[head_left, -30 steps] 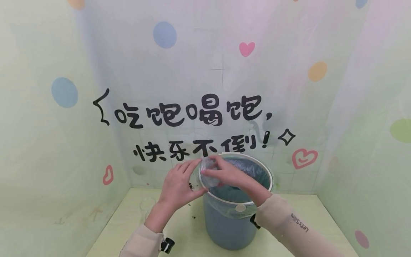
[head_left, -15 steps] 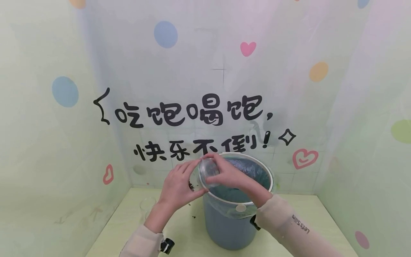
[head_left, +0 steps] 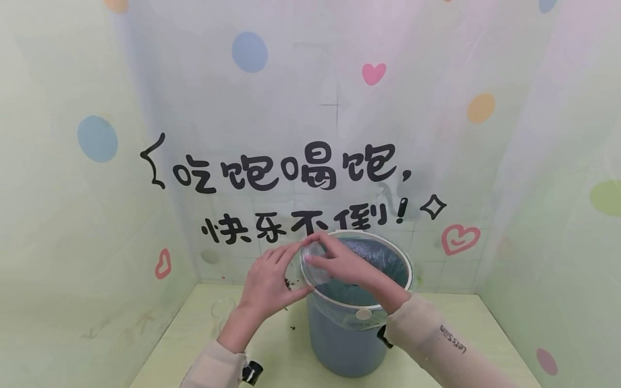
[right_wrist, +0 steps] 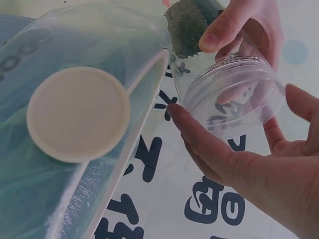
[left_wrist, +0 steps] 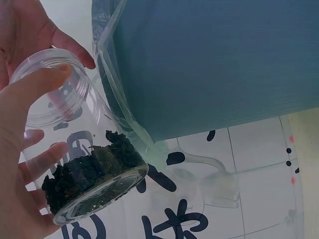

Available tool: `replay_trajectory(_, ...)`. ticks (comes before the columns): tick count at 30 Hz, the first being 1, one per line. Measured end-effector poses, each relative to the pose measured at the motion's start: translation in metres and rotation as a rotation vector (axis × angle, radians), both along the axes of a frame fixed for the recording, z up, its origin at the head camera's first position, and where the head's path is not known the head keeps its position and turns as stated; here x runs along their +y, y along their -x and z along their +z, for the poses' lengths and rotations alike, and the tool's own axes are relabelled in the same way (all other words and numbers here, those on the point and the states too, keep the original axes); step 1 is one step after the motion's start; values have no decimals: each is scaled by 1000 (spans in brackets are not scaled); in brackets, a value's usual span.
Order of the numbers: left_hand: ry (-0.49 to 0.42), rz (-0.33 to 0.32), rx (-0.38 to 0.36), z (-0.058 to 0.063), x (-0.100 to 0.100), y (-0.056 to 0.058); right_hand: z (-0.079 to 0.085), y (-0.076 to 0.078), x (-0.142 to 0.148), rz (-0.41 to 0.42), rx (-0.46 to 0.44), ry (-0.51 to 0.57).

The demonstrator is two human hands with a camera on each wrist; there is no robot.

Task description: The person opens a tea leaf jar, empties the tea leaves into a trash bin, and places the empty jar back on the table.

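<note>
My left hand (head_left: 267,280) grips a clear jar (left_wrist: 107,117), tilted with its base away from me. Dark, crumbly dried leaves (left_wrist: 94,172) lie in its base end; in the right wrist view the leaf mass (right_wrist: 188,30) shows behind the left fingers. My right hand (head_left: 342,261) reaches across from the right, fingers and thumb curled round the jar's wide ribbed end, where a clear lid (right_wrist: 237,102) seems to sit. How far it is seated cannot be told through the transparent plastic. Both hands are at the left rim of a blue-grey bin (head_left: 346,345).
A plastic bag (head_left: 383,256) lines the bin and folds over its white rim. A round white tab (right_wrist: 79,114) sticks out at the rim's front. Faint clear round vessels (head_left: 223,308) stand left on the table (head_left: 271,366). Dark crumbs (head_left: 292,327) lie near the bin.
My right thumb and fingers shift round the jar's mouth, the thumb going down then back up, like a twist. The left hand, the jar and the bin stay in place.
</note>
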State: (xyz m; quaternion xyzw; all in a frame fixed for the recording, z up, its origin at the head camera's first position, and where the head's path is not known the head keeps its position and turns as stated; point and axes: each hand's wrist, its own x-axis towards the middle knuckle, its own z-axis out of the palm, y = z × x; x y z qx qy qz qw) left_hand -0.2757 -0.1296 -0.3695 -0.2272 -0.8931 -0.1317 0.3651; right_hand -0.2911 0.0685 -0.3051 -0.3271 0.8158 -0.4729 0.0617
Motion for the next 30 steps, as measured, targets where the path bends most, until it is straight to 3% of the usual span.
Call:
replay_trajectory(5, 6, 4, -6, -1, 0, 0, -2, 2, -1, -30, 15, -1)
replay_trajectory(11, -7, 1, -9, 0, 0, -1, -3, 2, -2, -191, -59, -41)
replay_trajectory(14, -8, 3, -5, 0, -1, 0, -4, 3, -2, -237, -44, -74)
replay_trajectory(30, -13, 16, -16, -1, -4, 0, -3, 0, 5, -216, -48, -65)
